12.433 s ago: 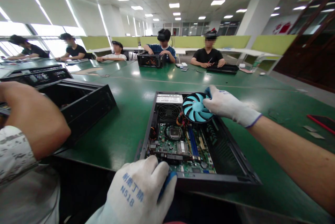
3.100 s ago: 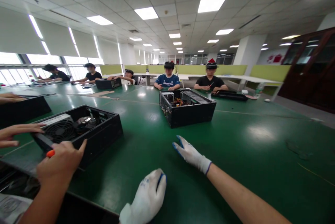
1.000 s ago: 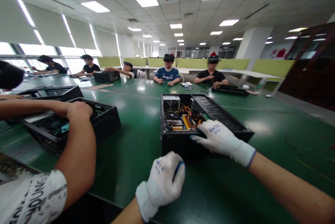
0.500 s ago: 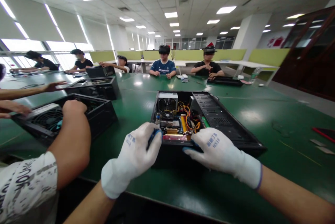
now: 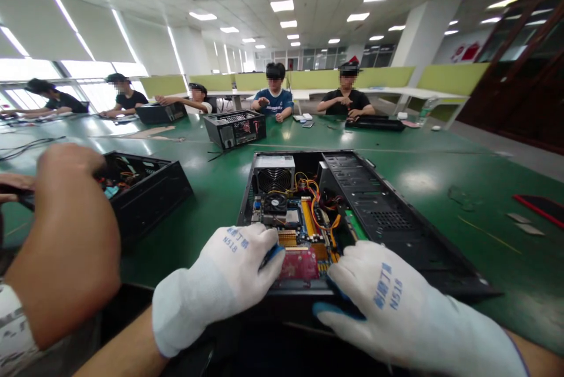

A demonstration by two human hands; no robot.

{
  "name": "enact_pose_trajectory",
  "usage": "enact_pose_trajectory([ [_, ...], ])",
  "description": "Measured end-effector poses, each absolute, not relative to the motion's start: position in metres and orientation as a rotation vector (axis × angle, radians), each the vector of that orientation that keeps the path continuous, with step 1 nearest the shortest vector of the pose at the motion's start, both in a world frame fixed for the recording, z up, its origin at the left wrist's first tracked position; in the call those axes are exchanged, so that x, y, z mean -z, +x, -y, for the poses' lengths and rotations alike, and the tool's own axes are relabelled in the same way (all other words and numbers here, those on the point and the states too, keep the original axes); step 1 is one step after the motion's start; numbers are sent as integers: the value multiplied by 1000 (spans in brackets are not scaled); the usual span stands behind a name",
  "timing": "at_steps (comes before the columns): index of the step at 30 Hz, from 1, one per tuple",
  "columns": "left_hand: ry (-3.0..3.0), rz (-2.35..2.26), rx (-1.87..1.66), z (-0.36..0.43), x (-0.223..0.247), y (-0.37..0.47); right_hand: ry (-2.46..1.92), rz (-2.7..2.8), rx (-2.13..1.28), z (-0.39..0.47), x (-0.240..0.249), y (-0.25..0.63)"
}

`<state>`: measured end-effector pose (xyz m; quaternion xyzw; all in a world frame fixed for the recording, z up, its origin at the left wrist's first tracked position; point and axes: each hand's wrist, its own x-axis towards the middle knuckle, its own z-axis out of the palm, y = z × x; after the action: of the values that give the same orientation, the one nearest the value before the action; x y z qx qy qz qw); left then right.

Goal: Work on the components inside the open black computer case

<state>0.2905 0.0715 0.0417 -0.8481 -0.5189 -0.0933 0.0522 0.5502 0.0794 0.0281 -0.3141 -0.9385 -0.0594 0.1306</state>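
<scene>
An open black computer case (image 5: 396, 218) lies on its side on the green table. Inside it are a power supply (image 5: 274, 174), a fan (image 5: 275, 204), orange and yellow cables (image 5: 314, 189) and a red card (image 5: 299, 263) near the front edge. My left hand (image 5: 242, 265), in a white glove with blue fingertips, is closed at the left end of the red card; what its fingers grip is hidden. My right hand (image 5: 374, 300), gloved too, rests at the case's near edge, right of the card, its thumb apart from the curled fingers.
At the left, a person's arm (image 5: 70, 224) reaches over another open case (image 5: 150, 201). A smaller case (image 5: 235, 129) stands farther back. Several people sit across the table. A red-edged black object (image 5: 540, 209) lies at the right.
The open case now appears closer and more of its inside shows. Both my hands are lower in view. The smaller case has appeared on the table's far side, and the person's arm at left has shifted left.
</scene>
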Motion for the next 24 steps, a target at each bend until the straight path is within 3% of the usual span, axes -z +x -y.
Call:
enact_pose_trajectory([
  [11, -2635, 1472, 469, -44, -27, 287, -776, 2770, 183, -62, -38, 566],
  [15, -2588, 1485, 361, -44, -31, 291, -722, 2929, 211, -104, -66, 545],
  [18, -2542, 1544, 332, -43, -34, 294, -1020, 2953, 280, -148, -79, 513],
  [24, -2498, 1467, 365, -42, -32, 295, -1169, 3105, 164, -221, -56, 452],
])
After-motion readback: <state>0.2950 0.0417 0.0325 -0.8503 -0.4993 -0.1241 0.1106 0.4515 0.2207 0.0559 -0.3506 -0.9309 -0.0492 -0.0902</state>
